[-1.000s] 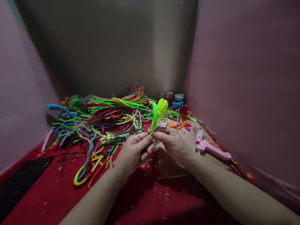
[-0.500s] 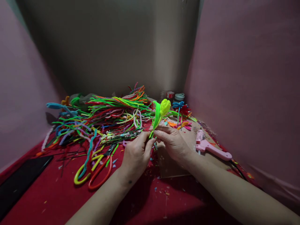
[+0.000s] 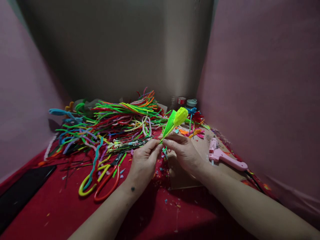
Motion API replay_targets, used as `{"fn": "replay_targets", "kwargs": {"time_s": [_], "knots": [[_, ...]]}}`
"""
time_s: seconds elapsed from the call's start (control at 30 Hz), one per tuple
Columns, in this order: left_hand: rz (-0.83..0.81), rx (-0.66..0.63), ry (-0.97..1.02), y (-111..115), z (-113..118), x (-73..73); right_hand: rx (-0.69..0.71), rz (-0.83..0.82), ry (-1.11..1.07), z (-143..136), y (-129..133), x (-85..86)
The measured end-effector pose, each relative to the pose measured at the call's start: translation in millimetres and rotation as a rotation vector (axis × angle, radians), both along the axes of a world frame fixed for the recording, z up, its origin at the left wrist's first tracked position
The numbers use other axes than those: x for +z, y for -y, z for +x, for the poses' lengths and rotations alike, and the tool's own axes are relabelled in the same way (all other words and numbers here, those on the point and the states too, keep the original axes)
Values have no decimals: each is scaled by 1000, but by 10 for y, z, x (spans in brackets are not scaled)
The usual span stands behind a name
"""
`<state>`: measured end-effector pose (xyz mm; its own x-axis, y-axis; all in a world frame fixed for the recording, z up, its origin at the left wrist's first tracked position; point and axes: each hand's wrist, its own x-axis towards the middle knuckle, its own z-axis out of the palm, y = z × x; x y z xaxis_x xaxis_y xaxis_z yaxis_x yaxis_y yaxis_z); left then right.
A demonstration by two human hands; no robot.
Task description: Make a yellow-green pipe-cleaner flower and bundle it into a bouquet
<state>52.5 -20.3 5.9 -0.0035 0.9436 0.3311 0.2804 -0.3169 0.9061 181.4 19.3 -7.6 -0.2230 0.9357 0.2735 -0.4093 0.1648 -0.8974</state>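
Note:
Between my hands is a pipe-cleaner flower (image 3: 180, 116) with a yellow bloom and a bright green leaf (image 3: 170, 122), leaning to the upper right. My left hand (image 3: 145, 160) is closed, pinching the lower end of its stem with thumb and fingers. My right hand (image 3: 186, 153) is closed too, its fingertips on the stem just below the leaf. The fingers hide most of the stem's lower part. Left of my left hand lie scissors (image 3: 107, 183) with one red and one yellow handle loop.
A large heap of coloured pipe cleaners (image 3: 120, 116) covers the back left. A pink glue gun (image 3: 227, 160) rests on cardboard (image 3: 185, 180) at right. A black phone-like slab (image 3: 25, 190) lies at left; a lidded jar (image 3: 191, 102) stands behind.
The flower has tipped to the right, its bloom and leaf now spread apart more. My left hand has turned slightly and its fingers have drawn closer around the stem.

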Motion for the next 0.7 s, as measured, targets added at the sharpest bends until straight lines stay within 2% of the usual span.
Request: {"fn": "replay_targets", "kwargs": {"time_s": [0.13,0.3,0.43,0.53,0.7], "knots": [[-100,-39,144,0,7,20,24,-44,-21,1,-23,-6],[-164,-66,254,-8,-6,35,154,26,-13,27,-82,-26],[-208,-117,298,-3,-22,64,191,79,13,65,-106,-20],[-283,-186,367,0,-29,85,193,116,23,77,-112,-15],[-411,-375,550,-29,-58,70,222,51,10,64,-87,53]]}}
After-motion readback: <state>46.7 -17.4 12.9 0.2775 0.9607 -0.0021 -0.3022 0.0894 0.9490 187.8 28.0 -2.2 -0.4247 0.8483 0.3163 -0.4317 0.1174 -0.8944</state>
